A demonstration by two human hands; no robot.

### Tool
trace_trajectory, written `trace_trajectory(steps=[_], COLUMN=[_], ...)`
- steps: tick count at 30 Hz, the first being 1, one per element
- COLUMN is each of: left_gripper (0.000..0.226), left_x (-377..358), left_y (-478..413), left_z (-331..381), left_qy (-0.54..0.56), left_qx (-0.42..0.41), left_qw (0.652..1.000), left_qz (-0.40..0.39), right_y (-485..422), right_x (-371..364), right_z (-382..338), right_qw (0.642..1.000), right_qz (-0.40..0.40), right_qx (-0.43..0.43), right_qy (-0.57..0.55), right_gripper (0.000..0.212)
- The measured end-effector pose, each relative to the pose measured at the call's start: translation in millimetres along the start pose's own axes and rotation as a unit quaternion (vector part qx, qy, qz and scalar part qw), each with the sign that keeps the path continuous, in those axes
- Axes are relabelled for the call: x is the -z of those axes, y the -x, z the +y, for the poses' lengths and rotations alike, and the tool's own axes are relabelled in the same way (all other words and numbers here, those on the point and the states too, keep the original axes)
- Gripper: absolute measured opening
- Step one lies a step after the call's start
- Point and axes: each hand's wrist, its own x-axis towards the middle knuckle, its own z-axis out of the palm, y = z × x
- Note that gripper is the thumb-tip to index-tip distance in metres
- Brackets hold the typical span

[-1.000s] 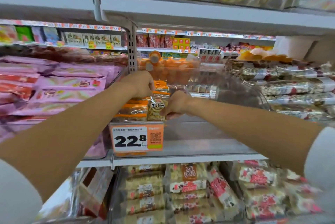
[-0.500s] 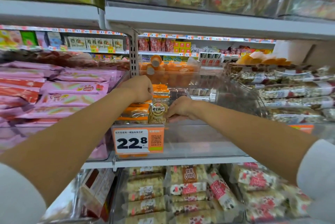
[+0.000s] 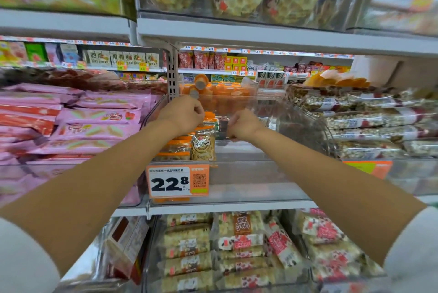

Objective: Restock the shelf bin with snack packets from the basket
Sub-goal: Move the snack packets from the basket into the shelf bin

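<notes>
Both hands are reaching deep into the clear shelf bin (image 3: pixel 248 174) in the middle of the shelf. The left hand (image 3: pixel 181 114) is hovering at the top of the stack of orange-topped snack packets (image 3: pixel 175 148) piled in the bin's left side. Its fingers (image 3: pixel 198 112) are curling in tight, pressed together, knuckles toward the camera. The tips are tucking against the orange edges, and I cannot tell whether they are pinching one.

The right hand (image 3: pixel 245 125) is working just beside it, its fingers (image 3: pixel 233 121) curling round a small dark packet (image 3: pixel 222 126) and holding it upright above the bin floor. That packet is blurred, so its print is not readable.

One round-labelled packet (image 3: pixel 203 149) is standing upright at the front of the stack, between the two wrists. The bin's right side is showing bare clear floor.

An orange price tag (image 3: pixel 177 181) reading 22.8 is hanging on the bin's front. Pink packets (image 3: pixel 94 117) are filling the neighbouring bin to the left.
</notes>
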Motion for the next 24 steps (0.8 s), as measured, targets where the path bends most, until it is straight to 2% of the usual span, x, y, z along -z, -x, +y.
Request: trace_trajectory(steps=[3,7,11,14,17,19,23,24], left_gripper=[0.014,0.016,0.018,0.021,0.022,0.024,0.011,0.010], left_x=[1.0,-9.2,-51.2,-100.1,-156.8,-194.8,-258.6,-271.7], left_y=[19.4,60.4,102.4,141.7,183.3,210.7,265.9,279.5], left_z=[33.3,93.8,132.6,153.2,167.8,175.4,188.0,190.1], left_qy=[0.114,0.245,0.347,0.355,0.350,0.358,0.374,0.375], left_qx=[-0.012,-0.026,0.019,0.047,0.064,0.088,0.127,0.143], left_qw=[0.993,0.968,0.937,0.930,0.923,0.906,0.867,0.857], left_qz=[0.032,0.045,-0.014,-0.079,-0.148,-0.209,-0.305,-0.324], right_y=[34.9,95.3,158.8,206.9,256.0,288.0,342.1,354.3], right_x=[20.8,39.8,47.7,41.0,28.6,19.6,-1.8,-8.4], right_z=[-9.6,1.2,51.6,105.9,163.2,200.2,271.4,287.4], right_qw=[0.984,0.959,0.967,0.973,0.972,0.975,0.974,0.972], right_qz=[0.135,0.203,0.201,0.203,0.184,0.164,0.140,0.134], right_qx=[0.106,0.166,0.121,0.051,-0.017,-0.049,-0.129,-0.149], right_qy=[-0.044,-0.108,-0.101,-0.101,-0.146,-0.144,-0.120,-0.126], right_gripper=[0.014,0.012,0.006,0.009,0.012,0.012,0.004,0.008])
